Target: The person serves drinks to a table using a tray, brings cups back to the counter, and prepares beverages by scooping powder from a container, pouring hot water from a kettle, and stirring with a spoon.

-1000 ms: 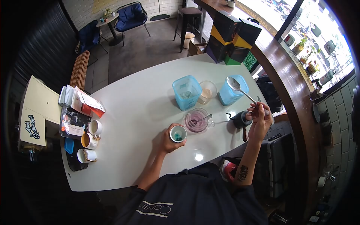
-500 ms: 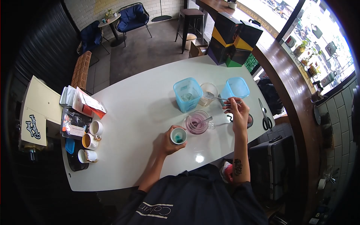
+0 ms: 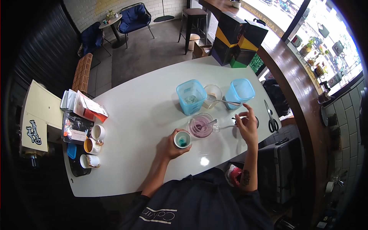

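My left hand [image 3: 175, 148] is wrapped round a small white cup [image 3: 183, 139] with blue-green matter at its bottom. My right hand [image 3: 247, 124] is empty, its fingers apart, just below the handle of a spoon [image 3: 228, 102]. That spoon leans in a clear cup [image 3: 212, 96] between two blue translucent containers, the left one [image 3: 191, 97] with some pale contents and the right one [image 3: 240, 91]. Closer to me stands a glass cup [image 3: 200, 129] of pinkish-purple liquid, with another spoon [image 3: 207, 124] in it. A dark round object is partly hidden behind my right hand.
Scissors [image 3: 272, 122] lie near the table's right edge. Three mugs, the middle one [image 3: 91, 145] brownish inside, stand at the left beside packets [image 3: 90, 105] and a dark tray [image 3: 78, 167]. Black boxes [image 3: 237, 40] rise at the far corner.
My right hand has let go of the spoon in the clear cup and moved down toward me. My left hand still holds the white cup in about the same place.
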Demonstrator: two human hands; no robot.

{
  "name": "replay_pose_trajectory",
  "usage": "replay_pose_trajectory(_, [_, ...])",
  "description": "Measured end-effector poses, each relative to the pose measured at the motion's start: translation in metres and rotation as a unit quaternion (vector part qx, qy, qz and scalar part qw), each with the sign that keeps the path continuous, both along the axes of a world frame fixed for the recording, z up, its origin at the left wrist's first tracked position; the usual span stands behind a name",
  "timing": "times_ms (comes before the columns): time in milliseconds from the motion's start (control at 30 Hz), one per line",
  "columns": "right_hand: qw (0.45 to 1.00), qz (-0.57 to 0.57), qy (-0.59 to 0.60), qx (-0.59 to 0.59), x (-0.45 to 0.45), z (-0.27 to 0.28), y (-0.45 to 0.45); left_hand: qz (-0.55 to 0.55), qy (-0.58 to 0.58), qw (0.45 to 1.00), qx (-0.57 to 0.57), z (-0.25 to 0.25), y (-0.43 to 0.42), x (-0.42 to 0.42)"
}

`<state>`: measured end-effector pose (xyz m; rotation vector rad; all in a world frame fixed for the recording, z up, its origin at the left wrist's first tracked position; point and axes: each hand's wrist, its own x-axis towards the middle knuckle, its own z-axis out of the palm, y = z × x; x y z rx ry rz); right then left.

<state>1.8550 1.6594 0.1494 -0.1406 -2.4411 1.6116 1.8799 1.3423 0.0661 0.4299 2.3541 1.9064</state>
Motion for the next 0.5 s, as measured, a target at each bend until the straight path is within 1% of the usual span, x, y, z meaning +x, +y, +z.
replay_pose_trajectory(33, [0.990, -0.029, 0.003, 0.141, 0.008, 0.004, 0.005, 0.003, -0.004, 1.000, -0.004, 0.003, 0.001, 0.000])
replay_pose_trajectory(67, [0.982, -0.062, 0.003, 0.181, 0.017, 0.008, 0.008, 0.005, -0.009, 1.000, -0.007, 0.004, 0.002, 0.001])
replay_pose_trajectory(100, [0.981, -0.066, 0.000, 0.180, 0.025, 0.007, 0.013, 0.000, -0.011, 1.000, -0.008, 0.002, 0.004, 0.002])
replay_pose_trajectory(133, [0.942, -0.094, 0.053, 0.317, 0.033, 0.006, 0.020, 0.000, -0.001, 1.000, 0.007, 0.000, 0.007, 0.003])
replay_pose_trajectory(167, [0.881, -0.120, 0.102, 0.446, 0.041, 0.005, 0.024, -0.002, 0.009, 1.000, 0.021, -0.002, 0.009, 0.003])
replay_pose_trajectory(200, [0.887, -0.128, -0.022, 0.443, 0.052, 0.006, 0.026, -0.009, 0.008, 1.000, 0.020, -0.002, 0.010, 0.003])
replay_pose_trajectory(233, [0.887, -0.134, -0.026, 0.442, 0.059, 0.002, 0.029, -0.048, 0.006, 0.999, 0.016, -0.003, 0.010, 0.004])
replay_pose_trajectory(267, [0.905, -0.111, -0.109, 0.396, 0.064, -0.004, 0.034, -0.088, 0.004, 0.996, 0.012, -0.003, 0.011, 0.004])
replay_pose_trajectory(300, [0.915, -0.086, -0.189, 0.345, 0.069, -0.009, 0.038, -0.094, 0.004, 0.995, 0.012, -0.001, 0.015, 0.004])
replay_pose_trajectory(333, [0.915, -0.067, -0.195, 0.347, 0.072, -0.014, 0.038, -0.128, -0.010, 0.992, 0.008, 0.003, 0.019, 0.005])
replay_pose_trajectory(367, [0.915, -0.072, -0.198, 0.345, 0.074, -0.020, 0.039, -0.162, -0.024, 0.986, 0.003, 0.004, 0.024, 0.006])
replay_pose_trajectory(433, [0.937, -0.086, -0.118, 0.318, 0.076, -0.029, 0.035, -0.186, -0.030, 0.982, 0.002, 0.007, 0.035, 0.008])
replay_pose_trajectory(500, [0.940, -0.097, -0.107, 0.308, 0.073, -0.034, 0.033, -0.228, 0.051, 0.972, -0.018, 0.010, 0.048, 0.006])
